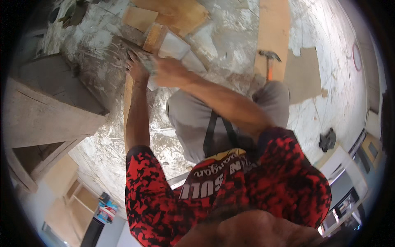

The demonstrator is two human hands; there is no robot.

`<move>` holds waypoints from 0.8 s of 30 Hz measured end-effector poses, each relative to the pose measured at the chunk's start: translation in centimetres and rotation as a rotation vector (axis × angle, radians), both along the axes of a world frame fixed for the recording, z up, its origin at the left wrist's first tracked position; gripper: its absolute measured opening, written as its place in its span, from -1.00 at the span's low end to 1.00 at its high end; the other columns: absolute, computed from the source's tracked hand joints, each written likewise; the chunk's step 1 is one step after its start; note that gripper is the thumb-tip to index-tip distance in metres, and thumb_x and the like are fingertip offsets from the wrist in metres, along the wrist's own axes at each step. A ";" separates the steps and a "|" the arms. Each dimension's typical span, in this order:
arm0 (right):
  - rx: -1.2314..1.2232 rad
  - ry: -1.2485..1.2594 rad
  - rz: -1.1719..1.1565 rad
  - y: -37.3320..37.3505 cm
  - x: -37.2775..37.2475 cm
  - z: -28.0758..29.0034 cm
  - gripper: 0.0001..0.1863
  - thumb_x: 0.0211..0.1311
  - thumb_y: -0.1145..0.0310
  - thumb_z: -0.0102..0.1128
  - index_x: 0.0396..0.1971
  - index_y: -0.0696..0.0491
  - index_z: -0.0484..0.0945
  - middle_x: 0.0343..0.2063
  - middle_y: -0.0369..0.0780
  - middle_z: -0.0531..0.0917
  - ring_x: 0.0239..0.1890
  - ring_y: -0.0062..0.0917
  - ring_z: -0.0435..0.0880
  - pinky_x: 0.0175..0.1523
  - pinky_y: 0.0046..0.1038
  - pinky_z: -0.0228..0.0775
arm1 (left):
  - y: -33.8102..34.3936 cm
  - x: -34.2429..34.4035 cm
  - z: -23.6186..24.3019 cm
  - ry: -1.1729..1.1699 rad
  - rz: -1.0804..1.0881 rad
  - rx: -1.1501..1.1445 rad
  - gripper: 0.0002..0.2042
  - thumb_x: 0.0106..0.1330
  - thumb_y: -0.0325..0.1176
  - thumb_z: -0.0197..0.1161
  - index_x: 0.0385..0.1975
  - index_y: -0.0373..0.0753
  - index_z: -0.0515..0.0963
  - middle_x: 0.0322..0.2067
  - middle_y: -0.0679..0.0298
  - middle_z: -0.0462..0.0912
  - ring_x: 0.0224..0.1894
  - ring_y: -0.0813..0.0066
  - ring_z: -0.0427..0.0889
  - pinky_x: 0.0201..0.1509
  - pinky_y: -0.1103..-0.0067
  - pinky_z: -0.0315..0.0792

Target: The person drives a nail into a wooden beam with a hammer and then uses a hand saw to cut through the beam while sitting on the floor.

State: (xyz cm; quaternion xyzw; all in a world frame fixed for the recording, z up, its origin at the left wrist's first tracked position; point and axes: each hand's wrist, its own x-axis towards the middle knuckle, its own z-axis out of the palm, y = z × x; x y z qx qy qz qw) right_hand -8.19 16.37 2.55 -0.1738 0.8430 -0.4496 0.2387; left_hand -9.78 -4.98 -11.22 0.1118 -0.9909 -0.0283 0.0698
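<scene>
Both of my hands are close together at the upper left, over the scuffed floor. My right hand (pixel 169 71) is closed in a fist beside my left, around a tool I cannot clearly make out; motion smears it. A dark, flat, blade-like length (pixel 133 47) extends up and left from there. My left hand (pixel 138 69) bends its fingers over the upper end of a long, narrow wooden strip (pixel 128 96), which passes beneath my left forearm. Just beyond the hands lie a small wood block (pixel 152 38) and a whitish translucent container (pixel 173 44).
A claw hammer (pixel 269 61) with an orange handle lies on a long board (pixel 273 24) at the right. Brown cardboard (pixel 304 76) is beside it. Wooden sheets (pixel 175 14) lie at the top. A wooden frame structure (pixel 53 111) stands close at the left. A dark crumpled thing (pixel 327 140) rests far right.
</scene>
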 end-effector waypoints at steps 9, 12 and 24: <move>-0.188 -0.026 -0.100 13.7 9.8 3.6 -0.29 0.02 0.49 0.24 0.27 0.00 0.29 -0.01 0.00 0.58 -0.01 -0.10 0.60 0.05 -0.30 0.47 | 3.1 0.0 3.4 -0.162 0.091 0.093 0.13 -0.08 0.17 0.40 0.39 -0.28 -0.11 0.21 -0.19 0.18 0.24 -0.19 0.24 0.24 -0.08 0.08; -0.010 0.132 0.005 2.2 -0.9 0.6 -0.31 0.03 0.26 0.24 0.22 0.07 0.31 -0.29 0.12 0.63 -0.24 0.04 0.61 -0.15 -0.14 0.47 | 1.5 -1.4 1.8 -0.092 0.026 -0.022 0.13 -0.11 0.17 0.42 0.38 -0.30 -0.08 0.13 -0.12 0.25 0.18 -0.10 0.31 0.18 -0.03 0.15; -0.254 0.186 -0.112 14.5 11.1 2.0 -0.27 0.05 0.46 0.22 0.30 0.03 0.24 -0.11 0.03 0.62 -0.14 -0.16 0.68 -0.08 -0.33 0.54 | 2.5 0.1 3.1 -0.076 0.088 0.045 0.16 -0.12 0.27 0.39 0.39 -0.27 -0.07 0.14 -0.13 0.26 0.21 -0.11 0.29 0.23 -0.06 0.10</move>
